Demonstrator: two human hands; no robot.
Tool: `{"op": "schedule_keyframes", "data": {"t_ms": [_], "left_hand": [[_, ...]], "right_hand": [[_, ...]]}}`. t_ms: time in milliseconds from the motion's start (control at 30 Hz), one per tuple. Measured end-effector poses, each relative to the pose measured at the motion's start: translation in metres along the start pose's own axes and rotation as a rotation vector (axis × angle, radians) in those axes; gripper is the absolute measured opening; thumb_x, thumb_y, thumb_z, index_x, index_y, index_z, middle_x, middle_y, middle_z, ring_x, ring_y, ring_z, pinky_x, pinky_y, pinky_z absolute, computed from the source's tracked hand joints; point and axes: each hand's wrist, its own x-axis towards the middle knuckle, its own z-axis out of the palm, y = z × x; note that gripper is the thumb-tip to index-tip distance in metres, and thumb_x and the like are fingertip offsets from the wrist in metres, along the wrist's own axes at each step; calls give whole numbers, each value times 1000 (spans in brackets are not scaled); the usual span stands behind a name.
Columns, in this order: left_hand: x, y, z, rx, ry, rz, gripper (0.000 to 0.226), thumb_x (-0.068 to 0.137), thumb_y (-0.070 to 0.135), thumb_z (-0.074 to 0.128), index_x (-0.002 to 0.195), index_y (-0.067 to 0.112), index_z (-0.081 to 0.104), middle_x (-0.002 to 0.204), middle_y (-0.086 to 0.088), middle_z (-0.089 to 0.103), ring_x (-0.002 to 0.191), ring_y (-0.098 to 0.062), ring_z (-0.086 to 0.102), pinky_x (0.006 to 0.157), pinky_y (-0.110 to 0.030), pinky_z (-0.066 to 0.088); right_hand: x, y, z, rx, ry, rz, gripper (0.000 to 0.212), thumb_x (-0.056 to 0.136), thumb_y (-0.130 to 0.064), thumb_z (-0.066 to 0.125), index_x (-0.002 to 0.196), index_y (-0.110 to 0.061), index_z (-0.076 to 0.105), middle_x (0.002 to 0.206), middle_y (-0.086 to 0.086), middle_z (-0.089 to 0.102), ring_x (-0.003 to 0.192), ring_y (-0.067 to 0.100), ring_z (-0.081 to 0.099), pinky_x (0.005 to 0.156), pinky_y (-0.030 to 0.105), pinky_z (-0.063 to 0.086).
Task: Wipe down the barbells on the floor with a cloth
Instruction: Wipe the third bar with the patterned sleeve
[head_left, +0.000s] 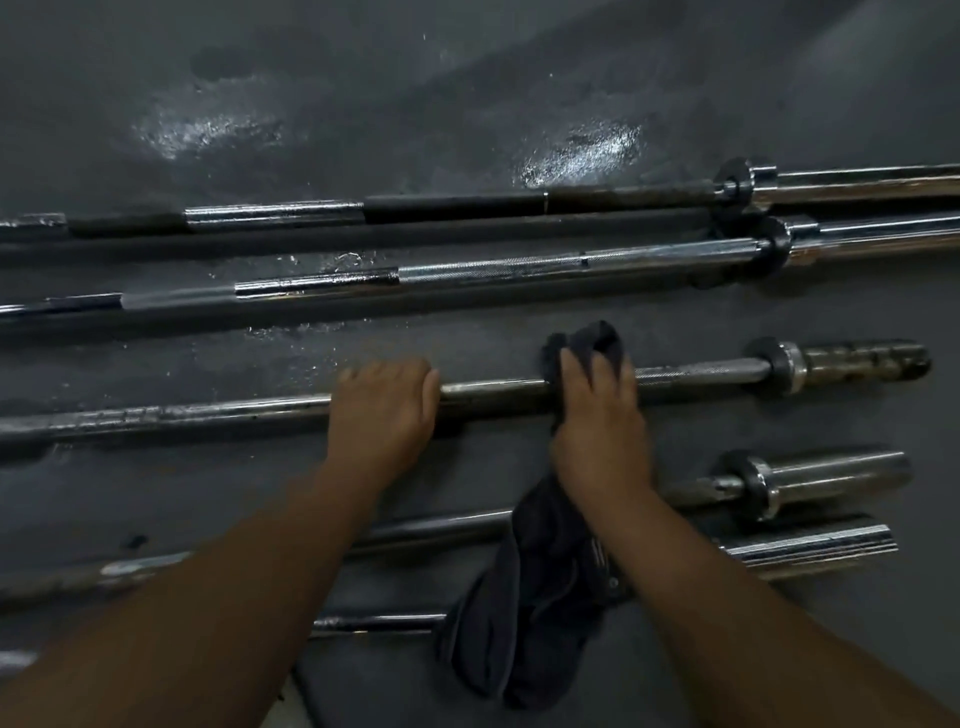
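Note:
Several steel barbells lie side by side on a dark grey floor. On the middle barbell (493, 392) my left hand (384, 410) curls over the shaft. To its right, my right hand (597, 421) grips a dark grey cloth (535, 597) wrapped round the same shaft. A bunch of the cloth sticks up beyond my fingers, and the rest hangs down toward me over the nearer bars. The sleeve end of this barbell (857, 361) lies at the right.
Two long barbells (467, 205) (493, 270) lie farther away, their sleeves running off the right edge. Two nearer barbells (831, 475) (810, 551) lie under my arms. The floor (363, 104) beyond shows wet, shiny patches.

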Motion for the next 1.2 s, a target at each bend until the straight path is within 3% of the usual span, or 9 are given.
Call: {"op": "schedule_keyframes", "data": {"t_ms": [100, 167, 267, 400, 600, 767, 900, 1033, 1200], "left_hand": [[31, 1, -5, -18, -112, -59, 42, 103, 40, 28, 90, 17, 61, 91, -11, 70, 85, -36, 66, 69, -38, 44], [40, -6, -5, -88, -14, -52, 39, 103, 42, 30, 97, 19, 61, 101, -11, 66, 97, -35, 62, 78, -40, 45], [7, -11, 0, -136, 97, 18, 43, 98, 46, 36, 116, 16, 60, 114, -10, 62, 109, -34, 57, 96, -44, 40], [-27, -6, 26, 3, 70, 38, 87, 87, 67, 42, 152, 9, 32, 156, -13, 33, 145, -33, 27, 121, -51, 12], [15, -8, -1, -9, 13, -25, 80, 81, 73, 35, 138, 18, 47, 134, -8, 54, 126, -28, 45, 114, -45, 21], [-13, -5, 3, -63, 69, -25, 78, 84, 59, 42, 144, 10, 44, 145, -13, 47, 137, -31, 39, 118, -46, 24], [-43, 7, 3, -70, 104, -70, 59, 80, 47, 50, 129, 14, 56, 132, -9, 55, 120, -31, 50, 104, -45, 37], [-57, 20, 7, -71, 133, -77, 48, 80, 41, 53, 120, 14, 60, 123, -11, 59, 107, -33, 55, 98, -44, 37], [-81, 17, 23, -68, 41, -4, 68, 92, 52, 40, 145, 9, 46, 146, -10, 50, 137, -28, 42, 115, -47, 26]], "right_hand": [[-21, -45, 6, -14, 18, -153, 69, 84, -12, 43, 152, -19, 35, 151, 15, 39, 144, 45, 27, 87, 48, 54], [-35, -59, 14, -33, -44, -349, 68, 80, -13, 48, 148, -21, 42, 144, 13, 47, 141, 44, 35, 76, 44, 57], [-9, -21, 2, -37, 5, -298, 69, 82, -9, 45, 149, -22, 38, 145, 13, 45, 140, 44, 33, 84, 51, 57], [9, 13, -6, -13, -16, -86, 85, 82, -6, 58, 157, -23, 22, 158, 13, 26, 148, 41, 12, 106, 53, 43], [3, -44, -12, 15, -118, -311, 82, 88, -16, 57, 157, -29, 15, 161, 4, 18, 151, 34, 2, 107, 45, 40], [19, 5, -25, 18, -43, -55, 83, 85, -6, 53, 157, -26, 17, 162, 7, 19, 150, 36, 7, 107, 47, 39], [-1, -5, -13, 30, -50, 45, 80, 87, -6, 53, 157, -23, 20, 162, 9, 16, 150, 38, 3, 108, 47, 39], [-37, -51, 14, 29, -6, -295, 74, 79, -11, 66, 149, -19, 41, 152, 15, 40, 146, 43, 24, 85, 46, 55], [-55, -50, 22, 29, -37, -451, 83, 78, -13, 67, 153, -23, 32, 153, 10, 38, 147, 39, 25, 84, 42, 53]]}}
